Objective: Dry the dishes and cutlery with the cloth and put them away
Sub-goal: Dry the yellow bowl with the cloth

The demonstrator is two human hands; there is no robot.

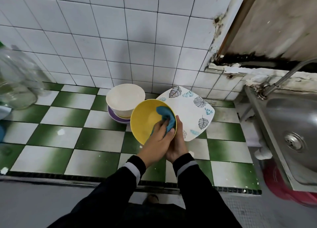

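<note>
Head view: black sleeves (120, 185) lead to both hands above the green-and-white checked tiled desk (56, 135). The left hand (157, 138) curls its fingers round a teal cloth (164, 116), pressing it inside the tilted round yellow bowl (144, 121). The right hand (177, 142) grips that bowl's rim from outside, thumb along the edge. Just behind lie a square white leaf-printed plate (192, 111) and a cream bowl (125, 97) stacked on a purple bowl (116, 119). A steel sink (291, 125) is at right, with a white tiled wall (137, 39) beyond

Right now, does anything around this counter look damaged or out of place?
Yes: the plaster at the wall corner behind the sink is crumbling and blackened. The yellow bowl and leaf-patterned plate look intact.
</note>
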